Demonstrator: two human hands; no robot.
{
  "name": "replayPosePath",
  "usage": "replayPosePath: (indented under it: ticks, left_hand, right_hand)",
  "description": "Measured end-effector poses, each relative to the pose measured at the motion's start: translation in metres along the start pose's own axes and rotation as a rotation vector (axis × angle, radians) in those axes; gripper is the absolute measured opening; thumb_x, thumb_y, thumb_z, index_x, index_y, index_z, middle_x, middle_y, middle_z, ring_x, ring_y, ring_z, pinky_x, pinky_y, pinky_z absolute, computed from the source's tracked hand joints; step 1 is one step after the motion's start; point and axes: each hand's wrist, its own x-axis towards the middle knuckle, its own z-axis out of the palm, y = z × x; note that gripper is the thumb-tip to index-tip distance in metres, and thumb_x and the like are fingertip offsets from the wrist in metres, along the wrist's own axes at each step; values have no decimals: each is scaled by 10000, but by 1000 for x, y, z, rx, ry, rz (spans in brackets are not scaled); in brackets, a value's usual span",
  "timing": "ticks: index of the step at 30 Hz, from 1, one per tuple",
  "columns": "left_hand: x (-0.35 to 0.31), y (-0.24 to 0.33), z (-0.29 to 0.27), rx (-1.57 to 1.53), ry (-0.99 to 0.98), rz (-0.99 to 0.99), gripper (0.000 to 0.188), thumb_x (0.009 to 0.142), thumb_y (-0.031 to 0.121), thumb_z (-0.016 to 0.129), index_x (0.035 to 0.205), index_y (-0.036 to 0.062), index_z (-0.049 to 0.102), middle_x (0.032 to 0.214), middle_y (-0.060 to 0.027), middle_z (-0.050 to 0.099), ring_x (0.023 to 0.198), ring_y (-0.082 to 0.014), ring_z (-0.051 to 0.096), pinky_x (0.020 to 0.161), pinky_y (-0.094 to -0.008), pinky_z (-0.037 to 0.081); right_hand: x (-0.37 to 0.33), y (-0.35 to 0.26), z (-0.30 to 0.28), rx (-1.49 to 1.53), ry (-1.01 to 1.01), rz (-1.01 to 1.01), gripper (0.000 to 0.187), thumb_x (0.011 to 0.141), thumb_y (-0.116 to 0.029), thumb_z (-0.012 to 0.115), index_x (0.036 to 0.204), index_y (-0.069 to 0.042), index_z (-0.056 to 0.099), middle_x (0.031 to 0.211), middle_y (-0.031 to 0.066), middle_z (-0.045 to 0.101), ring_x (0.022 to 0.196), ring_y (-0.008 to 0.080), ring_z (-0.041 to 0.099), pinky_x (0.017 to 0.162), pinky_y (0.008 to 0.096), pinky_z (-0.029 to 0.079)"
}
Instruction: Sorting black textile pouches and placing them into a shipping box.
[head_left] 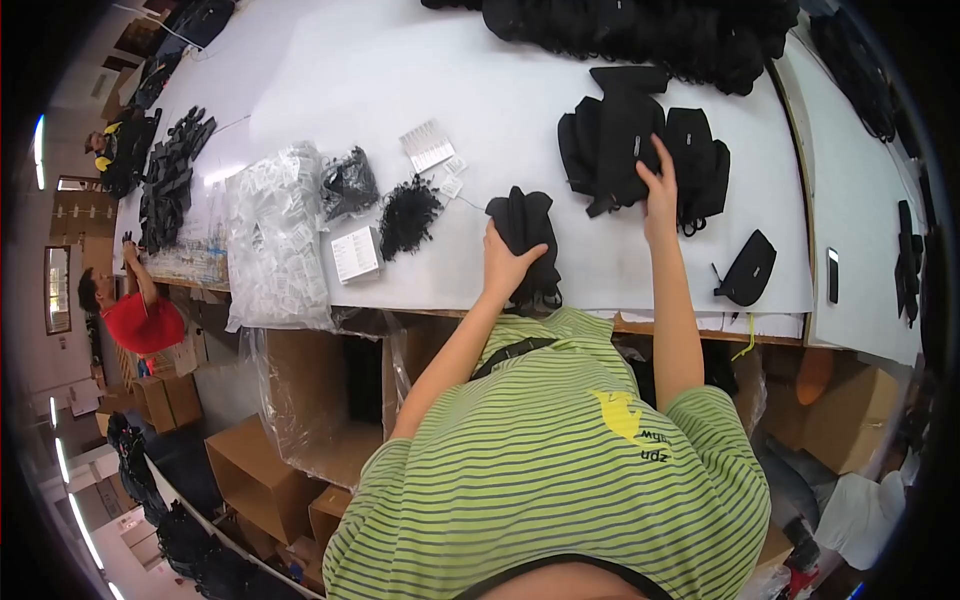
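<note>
Free table [590, 260] between black pouches [524, 235]

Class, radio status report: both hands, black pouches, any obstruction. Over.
Left hand gripping black fabric bundle. Right hand on black pouch pile. Nothing visibly blocking either.

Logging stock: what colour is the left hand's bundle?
Black; the bundle shows best in the head view.

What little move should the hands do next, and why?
Maybe the right hand should gently pinch the top pouch. It looks spread open at that pouch's edge, with nothing clearly gripped, while the left hand is busy, curled round a black bundle.
</note>
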Motion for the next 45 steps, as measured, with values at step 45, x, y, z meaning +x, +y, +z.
replayPosePath:
  ticks: [45]
  left_hand:
    - [3, 19, -26, 255, -38, 6, 1248, 582, 549, 824, 1386, -146, 171, 1392, -316, 313, 1259, -448, 374, 1036, -446, 362]
  right_hand:
    - [0, 108, 29, -1446, 131, -410, 269, 740, -108, 699, 965, -119, 553, 979, 100, 549, 954, 304, 541, 778, 423, 457]
